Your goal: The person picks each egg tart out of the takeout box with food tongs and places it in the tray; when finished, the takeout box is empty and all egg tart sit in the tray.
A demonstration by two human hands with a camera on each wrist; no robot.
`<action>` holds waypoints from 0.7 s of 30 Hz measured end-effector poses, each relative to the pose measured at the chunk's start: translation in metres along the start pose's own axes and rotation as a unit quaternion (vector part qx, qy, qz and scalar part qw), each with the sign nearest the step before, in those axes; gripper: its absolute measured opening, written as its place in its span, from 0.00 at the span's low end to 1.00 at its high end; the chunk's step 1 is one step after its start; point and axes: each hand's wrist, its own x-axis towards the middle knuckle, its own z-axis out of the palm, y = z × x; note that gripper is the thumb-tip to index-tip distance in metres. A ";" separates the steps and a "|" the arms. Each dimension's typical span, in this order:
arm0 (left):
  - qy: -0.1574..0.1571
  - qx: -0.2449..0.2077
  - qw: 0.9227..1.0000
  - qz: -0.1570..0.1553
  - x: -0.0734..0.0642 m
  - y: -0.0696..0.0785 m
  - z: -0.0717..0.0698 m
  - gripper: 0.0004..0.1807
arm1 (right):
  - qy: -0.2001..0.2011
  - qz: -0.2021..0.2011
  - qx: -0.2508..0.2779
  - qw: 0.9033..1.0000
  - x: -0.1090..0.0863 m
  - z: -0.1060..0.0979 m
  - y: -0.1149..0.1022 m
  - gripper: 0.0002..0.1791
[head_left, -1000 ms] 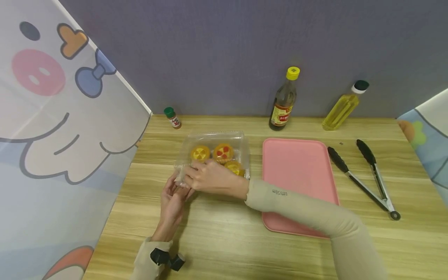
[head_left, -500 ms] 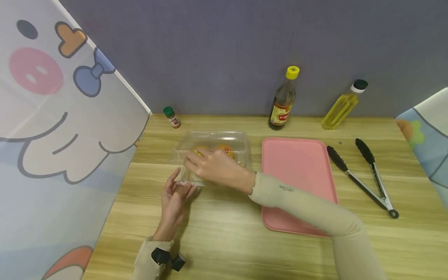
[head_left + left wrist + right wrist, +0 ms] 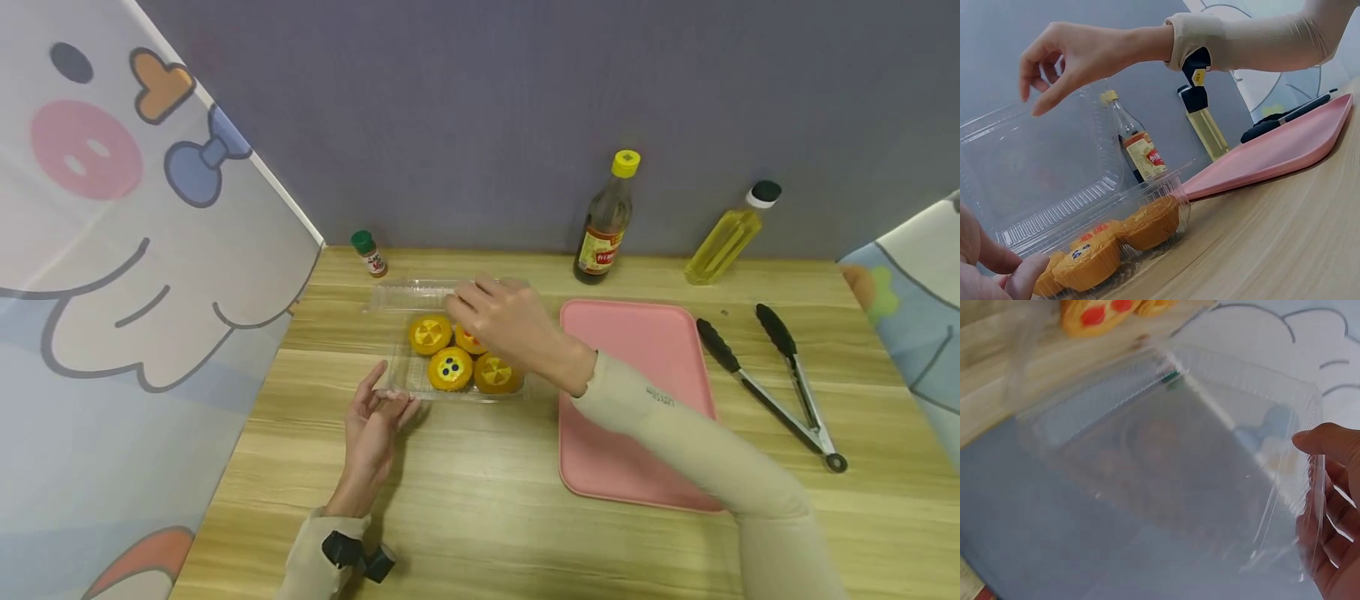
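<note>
A clear plastic clamshell box [image 3: 408,379] holds several small orange-yellow tarts [image 3: 450,368], topped with yellow wedges, red pieces or dark blue dots. Its hinged lid [image 3: 1166,481] stands raised at the back. My right hand [image 3: 510,321] grips the lid's edge, thumb on one face and fingers behind, as the right wrist view shows. Part of one tart is hidden under this hand in the head view. My left hand [image 3: 375,429] holds the box's near left corner with its fingertips; the left wrist view shows thumb and fingers [image 3: 1029,275] close beside the tarts.
A pink tray [image 3: 607,458] lies right of the box, under my right sleeve. Beyond it are spread black-tipped tongs [image 3: 798,383]. Along the back wall stand a green-capped spice jar [image 3: 370,254], a dark sauce bottle [image 3: 603,225] and an oil bottle [image 3: 726,242].
My right hand has moved from the near left corner back and to the right, swinging the lid up and uncovering the tarts. The left hand has stayed at the corner.
</note>
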 end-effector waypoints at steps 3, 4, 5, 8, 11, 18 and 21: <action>0.000 0.001 1.000 -0.001 -0.001 0.001 0.000 0.37 | 0.008 0.027 0.015 1.000 -0.004 -0.005 0.013 0.09; 0.000 0.002 1.000 -0.002 -0.001 0.001 0.000 0.38 | 0.012 0.037 0.018 0.999 -0.005 -0.007 0.016 0.08; 0.001 0.002 1.000 -0.002 -0.001 0.001 -0.001 0.38 | 0.015 0.047 0.022 0.999 -0.007 -0.009 0.021 0.07; 0.005 0.004 1.000 -0.002 -0.002 0.001 -0.001 0.38 | 0.023 0.081 0.039 0.996 -0.011 -0.012 0.031 0.05; 0.008 0.006 1.000 -0.003 -0.002 0.000 -0.001 0.38 | 0.024 0.114 0.077 0.990 -0.015 -0.014 0.041 0.03; 0.010 0.003 1.000 -0.011 -0.003 0.000 -0.002 0.38 | 0.024 0.207 0.224 0.952 -0.022 -0.013 0.059 0.08; 0.007 0.004 1.000 -0.012 -0.003 0.000 -0.002 0.38 | 0.035 0.246 0.275 0.929 -0.023 -0.009 0.067 0.08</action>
